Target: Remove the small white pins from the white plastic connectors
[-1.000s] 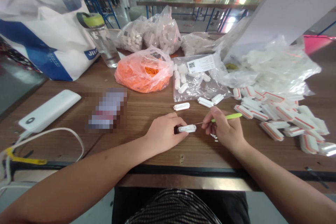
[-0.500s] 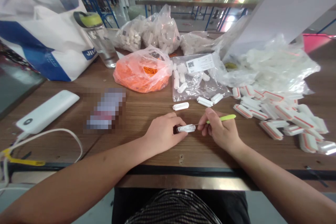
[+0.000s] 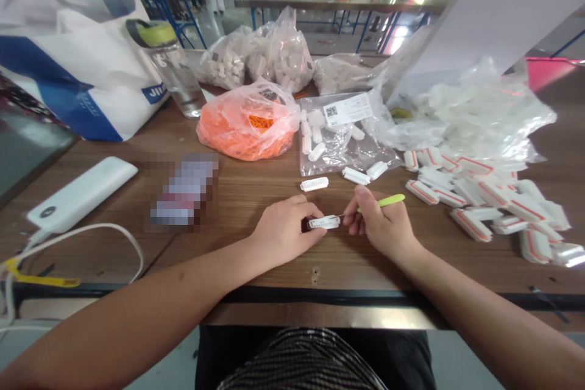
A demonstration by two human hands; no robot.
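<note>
My left hand [image 3: 286, 231] grips a small white plastic strip [image 3: 324, 223] marked with a row of tiny dark marks, and a dark part shows at its left end. My right hand [image 3: 377, 222] pinches a green-handled metal pick [image 3: 381, 202] just right of the strip. The pick's thin steel tip reaches the strip's upper right edge. Three loose white plastic pieces [image 3: 356, 176] lie on the wooden table [image 3: 237, 192] just beyond my hands.
A clear bag of white pieces [image 3: 329, 143] and an orange-filled bag [image 3: 247, 125] stand beyond my hands. Red-striped white pieces [image 3: 484, 210] lie heaped at right. A power bank [image 3: 81, 193], cable, water bottle [image 3: 171, 67] and tote bag [image 3: 77, 67] occupy the left.
My right hand and the green pick have shifted left, closer to the strip. Tiny white bits seen below my right hand a second ago no longer show. My left hand has stayed in place.
</note>
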